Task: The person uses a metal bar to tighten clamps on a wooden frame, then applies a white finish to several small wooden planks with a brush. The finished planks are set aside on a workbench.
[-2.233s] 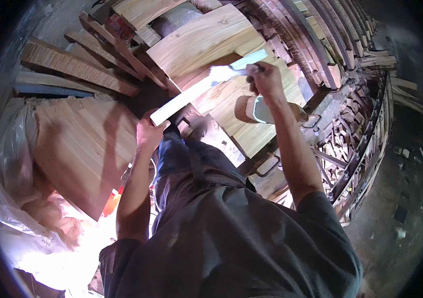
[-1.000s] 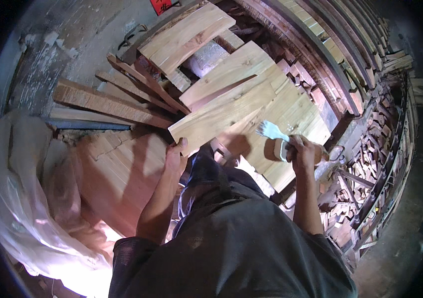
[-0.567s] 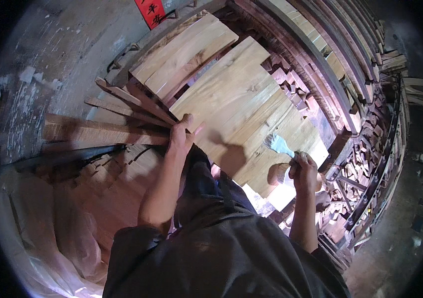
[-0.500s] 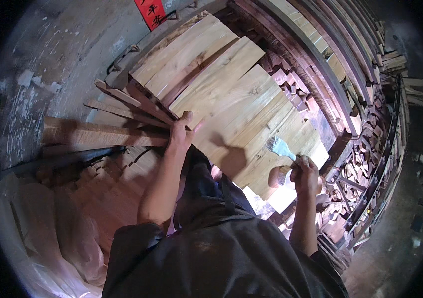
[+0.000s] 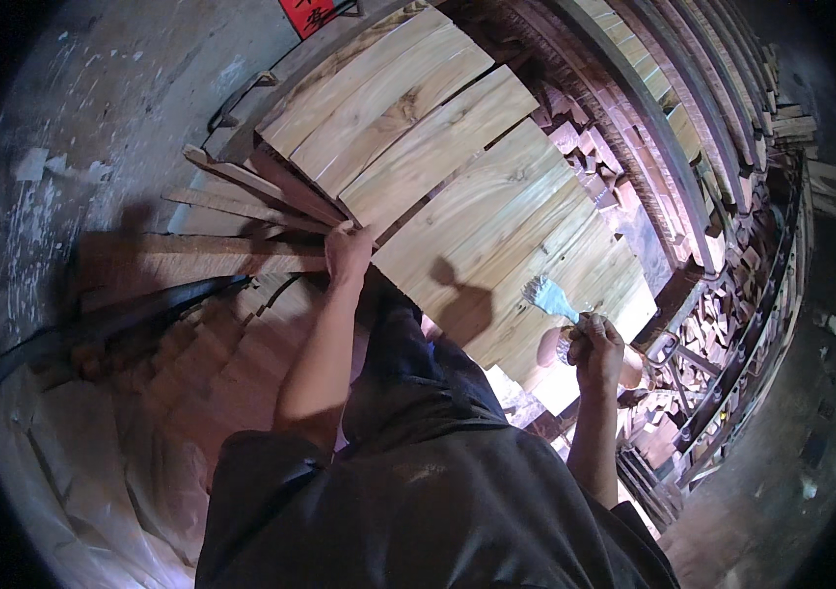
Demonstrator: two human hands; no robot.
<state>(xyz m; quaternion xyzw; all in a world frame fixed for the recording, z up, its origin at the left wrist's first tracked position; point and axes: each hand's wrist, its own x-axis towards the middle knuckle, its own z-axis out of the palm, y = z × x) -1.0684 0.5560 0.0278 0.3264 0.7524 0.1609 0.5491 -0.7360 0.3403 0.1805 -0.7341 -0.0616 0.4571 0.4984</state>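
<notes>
Several pale wooden boards (image 5: 521, 211) lie side by side in front of me, with dark gaps between some of them. My left hand (image 5: 349, 253) is closed on the near end of one board (image 5: 442, 142), at the left edge of the row. In my right hand (image 5: 598, 346) is a flat paintbrush (image 5: 553, 298), its pale, whitish-blue head pointing up and left above the boards. Just under that hand sits a round container (image 5: 551, 351), mostly hidden by the fingers. The brush and hand throw a dark shadow on the wood.
Loose strips and a thick beam (image 5: 212, 257) stick out at the left, near the scuffed wall (image 5: 74, 187). Long dark rails (image 5: 624, 98) run at the far right, beside heaps of small wood offcuts (image 5: 698, 344). Plastic sheeting (image 5: 74, 471) hangs at lower left.
The board at my left hand has shifted and now lies flatter, with a narrow gap beside it. My left fingers have drawn in on its end. The brush stays nearly in place.
</notes>
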